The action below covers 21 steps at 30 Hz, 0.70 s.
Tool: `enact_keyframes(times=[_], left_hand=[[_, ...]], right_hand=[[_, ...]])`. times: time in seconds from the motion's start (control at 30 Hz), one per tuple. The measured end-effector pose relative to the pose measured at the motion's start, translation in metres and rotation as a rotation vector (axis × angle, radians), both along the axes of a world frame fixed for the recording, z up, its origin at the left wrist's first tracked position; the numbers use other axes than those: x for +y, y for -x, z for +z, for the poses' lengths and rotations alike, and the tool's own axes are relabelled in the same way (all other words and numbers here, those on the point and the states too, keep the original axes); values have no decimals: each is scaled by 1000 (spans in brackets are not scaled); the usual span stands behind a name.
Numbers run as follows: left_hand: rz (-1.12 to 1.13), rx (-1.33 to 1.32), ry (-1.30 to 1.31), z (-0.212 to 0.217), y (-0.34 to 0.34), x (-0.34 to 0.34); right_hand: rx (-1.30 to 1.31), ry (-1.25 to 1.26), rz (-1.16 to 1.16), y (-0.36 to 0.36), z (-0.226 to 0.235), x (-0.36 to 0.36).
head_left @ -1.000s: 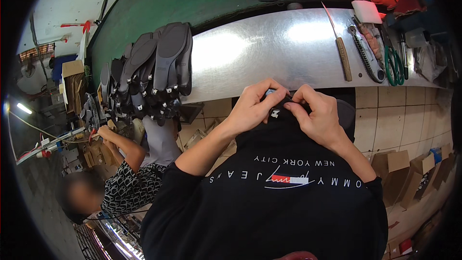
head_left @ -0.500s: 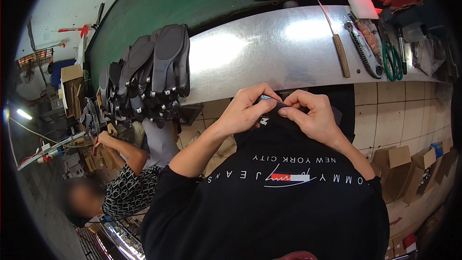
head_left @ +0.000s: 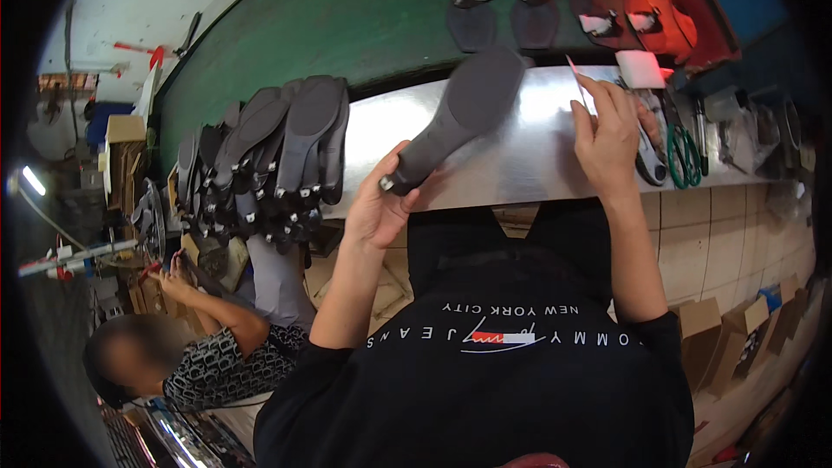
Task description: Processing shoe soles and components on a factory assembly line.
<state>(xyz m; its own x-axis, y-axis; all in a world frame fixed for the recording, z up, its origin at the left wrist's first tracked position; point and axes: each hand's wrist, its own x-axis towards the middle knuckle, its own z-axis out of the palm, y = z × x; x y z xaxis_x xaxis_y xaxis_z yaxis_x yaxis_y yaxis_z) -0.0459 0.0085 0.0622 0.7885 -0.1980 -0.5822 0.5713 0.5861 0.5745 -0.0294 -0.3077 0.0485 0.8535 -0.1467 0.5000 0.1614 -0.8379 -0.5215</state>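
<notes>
In my left hand [head_left: 381, 208] I grip the narrow end of a dark grey shoe sole [head_left: 475, 100], tilted with its broad rounded end up and to the right over the metal bench. A small shiny metal fitting [head_left: 387, 183] shows at the held end. My right hand [head_left: 609, 134] is over a thin-bladed knife [head_left: 575, 75] on the bench. Thumb and fingers are apart on either side of its blade, and the hand covers the wooden handle.
Grey soles [head_left: 286, 143] hang in a bunch at the bench's left. Right of my hand lie a white block [head_left: 641, 69], green-handled scissors [head_left: 685, 156] and a black pen [head_left: 700, 126]. Sandal pieces [head_left: 536, 24] rest on the green surface [head_left: 347, 26]. A person [head_left: 225, 347] works at left.
My hands have parted from close to my body. The left has raised the sole over the bench, while the right has reached out to the knife. The view has shifted.
</notes>
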Motion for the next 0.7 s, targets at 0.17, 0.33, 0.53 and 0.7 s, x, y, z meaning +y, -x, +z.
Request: enact_keyframes(times=[0.17,0.33,0.53,0.7], left_hand=[[128,171,294,-33,2,-5],[150,316,412,-38,7,-22],[111,421,493,-42,6,-51],[59,381,533,-48,10,-64]], right_hand=[[119,153,-83,3,-37,-9],[244,-541,272,31,-6,22],[820,-1093,612,75,3,73],[739,-1069,573,77,-20,82]])
